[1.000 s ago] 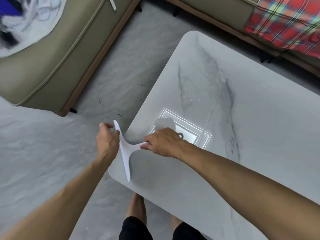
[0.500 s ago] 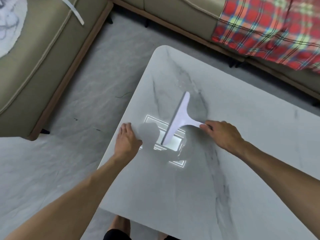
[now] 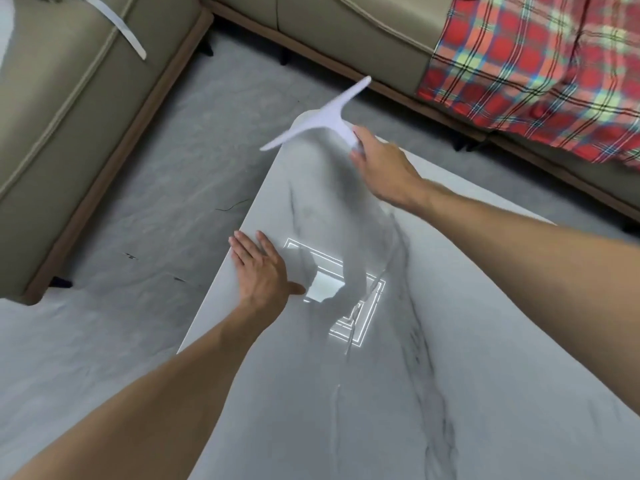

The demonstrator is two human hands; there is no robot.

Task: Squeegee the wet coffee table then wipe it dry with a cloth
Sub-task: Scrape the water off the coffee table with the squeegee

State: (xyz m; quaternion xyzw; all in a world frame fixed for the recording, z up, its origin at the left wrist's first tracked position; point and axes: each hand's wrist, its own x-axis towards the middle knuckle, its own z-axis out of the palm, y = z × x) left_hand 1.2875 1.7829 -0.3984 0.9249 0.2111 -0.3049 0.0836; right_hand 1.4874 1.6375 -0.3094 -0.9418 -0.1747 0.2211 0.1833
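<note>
The coffee table (image 3: 467, 393) has a pale grey marble top with dark veins and a bright ceiling-light reflection near its left edge. My right hand (image 3: 384, 168) grips the handle of a white T-shaped squeegee (image 3: 325, 119), whose blade sits over the table's far left corner, blurred by motion. My left hand (image 3: 263, 275) lies flat with straight fingers on the table's left edge. No cloth shows on the table.
A beige sofa (image 3: 69, 133) stands to the left across a strip of grey floor (image 3: 156, 220). Another sofa section (image 3: 346, 32) runs along the back, with a red plaid blanket (image 3: 540, 71) draped over its right part.
My right hand has carried the squeegee from the near left edge across to the far left corner. My left hand moved from the squeegee blade to lie flat on the table edge.
</note>
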